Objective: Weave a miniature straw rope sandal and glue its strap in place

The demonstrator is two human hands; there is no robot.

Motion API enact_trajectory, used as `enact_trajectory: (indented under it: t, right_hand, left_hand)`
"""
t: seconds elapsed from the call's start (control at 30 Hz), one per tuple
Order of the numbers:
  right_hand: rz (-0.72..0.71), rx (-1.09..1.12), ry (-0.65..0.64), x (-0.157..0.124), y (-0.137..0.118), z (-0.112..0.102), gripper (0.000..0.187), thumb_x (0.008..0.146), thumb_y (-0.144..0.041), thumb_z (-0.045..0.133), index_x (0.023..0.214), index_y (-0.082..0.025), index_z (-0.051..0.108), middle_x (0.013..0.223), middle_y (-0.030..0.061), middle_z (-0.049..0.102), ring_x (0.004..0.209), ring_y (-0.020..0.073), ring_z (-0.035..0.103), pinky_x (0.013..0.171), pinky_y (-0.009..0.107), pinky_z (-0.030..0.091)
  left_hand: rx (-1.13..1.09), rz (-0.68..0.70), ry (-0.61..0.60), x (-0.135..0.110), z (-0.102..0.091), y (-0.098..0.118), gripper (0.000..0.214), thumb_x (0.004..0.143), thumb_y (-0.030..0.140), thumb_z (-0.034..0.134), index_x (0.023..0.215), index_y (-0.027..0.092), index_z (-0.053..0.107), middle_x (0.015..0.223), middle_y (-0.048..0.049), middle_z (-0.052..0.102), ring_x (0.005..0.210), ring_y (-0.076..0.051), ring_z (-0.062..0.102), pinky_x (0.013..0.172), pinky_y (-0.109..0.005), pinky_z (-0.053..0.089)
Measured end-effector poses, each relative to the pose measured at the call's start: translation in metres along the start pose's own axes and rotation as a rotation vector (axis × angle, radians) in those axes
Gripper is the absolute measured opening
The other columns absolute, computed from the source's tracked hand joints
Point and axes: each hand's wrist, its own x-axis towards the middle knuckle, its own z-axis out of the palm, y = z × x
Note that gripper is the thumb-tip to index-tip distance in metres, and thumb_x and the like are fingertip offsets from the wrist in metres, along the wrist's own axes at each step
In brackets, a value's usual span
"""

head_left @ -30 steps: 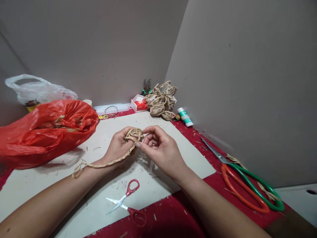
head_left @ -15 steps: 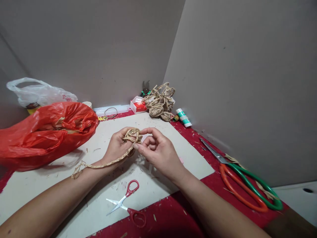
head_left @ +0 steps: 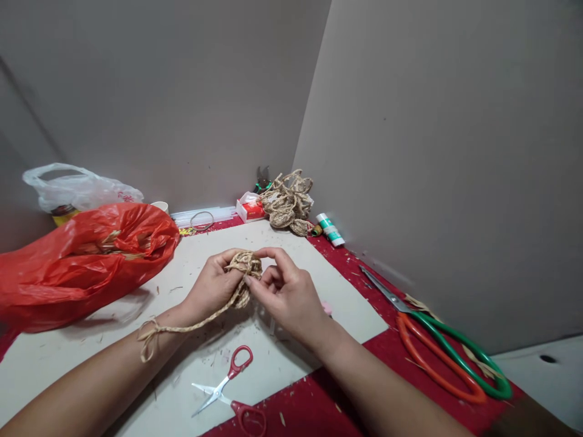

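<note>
A small coil of braided straw cord (head_left: pixel 246 267) is held up over the white sheet (head_left: pixel 191 340). My left hand (head_left: pixel 213 284) is closed around it from the left, its thumb pressed on the coil. From the right, my right hand (head_left: pixel 286 292) pinches the coil's edge, index finger on top and thumb at the front. A loose tail of the cord runs back over my left wrist and ends in frayed strands. Below the hands lie small red-handled scissors (head_left: pixel 223 388) with their blades apart.
At the left sits a red plastic bag (head_left: pixel 86 267) with straw inside. More braided cord (head_left: pixel 289 203) is heaped at the back beside a red-and-white box (head_left: pixel 249 208). Large scissors (head_left: pixel 437 340) with orange and green handles lie on the red cloth (head_left: pixel 314 403) at the right.
The whole scene sits slightly lower and further left as the camera has shifted. My hands keep their hold on the coil, which now shows more of its underside.
</note>
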Motion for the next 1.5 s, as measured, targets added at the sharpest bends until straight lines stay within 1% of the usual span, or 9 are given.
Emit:
enact_trajectory:
  t: [0.17, 0.4, 0.53, 0.9, 1.1, 1.27, 1.3, 1.37, 1.5]
  right_hand:
    - [-0.059, -0.069, 0.007, 0.000, 0.003, -0.003, 0.028, 0.082, -0.018, 0.061, 0.108, -0.023, 0.052, 0.055, -0.0105, 0.050, 0.046, 0.0079, 0.048, 0.048, 0.018, 0.038]
    - [-0.069, -0.086, 0.048, 0.004, 0.001, -0.006, 0.026, 0.082, -0.018, 0.061, 0.106, -0.022, 0.052, 0.054, -0.0108, 0.049, 0.044, 0.0079, 0.046, 0.046, 0.019, 0.037]
    - [-0.050, -0.086, 0.074, 0.006, 0.000, -0.008, 0.027, 0.081, -0.019, 0.061, 0.106, -0.022, 0.052, 0.053, -0.0110, 0.049, 0.043, 0.0083, 0.047, 0.047, 0.019, 0.037]
    - [0.000, -0.009, 0.110, 0.006, 0.000, -0.009, 0.024, 0.080, -0.026, 0.063, 0.102, -0.019, 0.056, 0.051, -0.0102, 0.048, 0.043, 0.0090, 0.044, 0.046, 0.021, 0.037]
    - [0.101, 0.212, 0.148, 0.008, -0.003, -0.012, 0.019, 0.083, -0.037, 0.063, 0.077, -0.019, 0.061, 0.050, -0.0066, 0.048, 0.041, 0.0095, 0.046, 0.041, 0.023, 0.038]
    - [0.173, 0.457, 0.194, 0.009, -0.006, -0.024, 0.026, 0.085, -0.044, 0.062, 0.076, -0.022, 0.051, 0.049, -0.0084, 0.050, 0.035, 0.0068, 0.042, 0.034, 0.018, 0.034]
    - [0.182, 0.506, 0.157, 0.009, -0.006, -0.026, 0.026, 0.086, -0.044, 0.061, 0.076, -0.022, 0.050, 0.049, -0.0090, 0.049, 0.035, 0.0062, 0.040, 0.034, 0.017, 0.034]
    - [0.223, 0.532, -0.023, 0.008, -0.007, -0.027, 0.026, 0.087, -0.043, 0.059, 0.075, -0.021, 0.050, 0.048, -0.0087, 0.050, 0.035, 0.0055, 0.039, 0.035, 0.017, 0.033]
    - [0.304, 0.229, -0.592, 0.003, -0.004, -0.018, 0.020, 0.088, -0.034, 0.055, 0.075, -0.019, 0.058, 0.053, -0.0046, 0.057, 0.039, 0.0076, 0.047, 0.039, 0.019, 0.034]
  left_hand:
    - [-0.033, -0.021, -0.026, -0.001, -0.001, 0.005, 0.017, 0.078, 0.018, 0.061, 0.093, 0.016, 0.068, 0.078, 0.0001, 0.065, 0.066, -0.011, 0.055, 0.062, -0.021, 0.040]
    - [-0.254, -0.112, -0.240, 0.002, -0.009, 0.015, 0.031, 0.074, 0.015, 0.063, 0.104, 0.017, 0.069, 0.089, -0.0041, 0.067, 0.080, -0.016, 0.059, 0.074, -0.026, 0.043]
    - [-0.201, -0.115, -0.315, 0.001, -0.013, 0.018, 0.043, 0.074, 0.012, 0.065, 0.116, 0.019, 0.064, 0.094, -0.0041, 0.065, 0.077, -0.014, 0.056, 0.069, -0.025, 0.042]
    - [-0.100, -0.093, -0.225, -0.001, -0.009, 0.016, 0.043, 0.073, 0.022, 0.076, 0.115, 0.021, 0.066, 0.091, -0.0018, 0.064, 0.073, -0.012, 0.055, 0.068, -0.025, 0.041]
    - [-0.125, -0.118, -0.292, 0.001, -0.010, 0.010, 0.035, 0.078, 0.024, 0.072, 0.113, 0.020, 0.068, 0.096, -0.0055, 0.068, 0.077, -0.013, 0.059, 0.071, -0.025, 0.043]
    - [-0.265, -0.169, -0.205, 0.011, -0.019, 0.005, 0.031, 0.072, 0.022, 0.076, 0.100, 0.014, 0.069, 0.090, -0.0076, 0.070, 0.074, -0.014, 0.062, 0.071, -0.027, 0.047]
    - [-0.268, -0.172, -0.167, 0.013, -0.022, 0.004, 0.034, 0.069, 0.021, 0.078, 0.101, 0.014, 0.069, 0.090, -0.0078, 0.071, 0.075, -0.015, 0.064, 0.072, -0.027, 0.048]
    - [-0.229, -0.158, -0.088, 0.017, -0.028, 0.001, 0.044, 0.065, 0.018, 0.080, 0.106, 0.014, 0.065, 0.091, -0.0074, 0.072, 0.076, -0.015, 0.066, 0.073, -0.028, 0.049]
    - [-0.136, -0.095, 0.038, 0.020, -0.036, -0.008, 0.044, 0.064, 0.020, 0.081, 0.101, 0.017, 0.056, 0.082, -0.0027, 0.072, 0.067, -0.015, 0.066, 0.065, -0.028, 0.049]
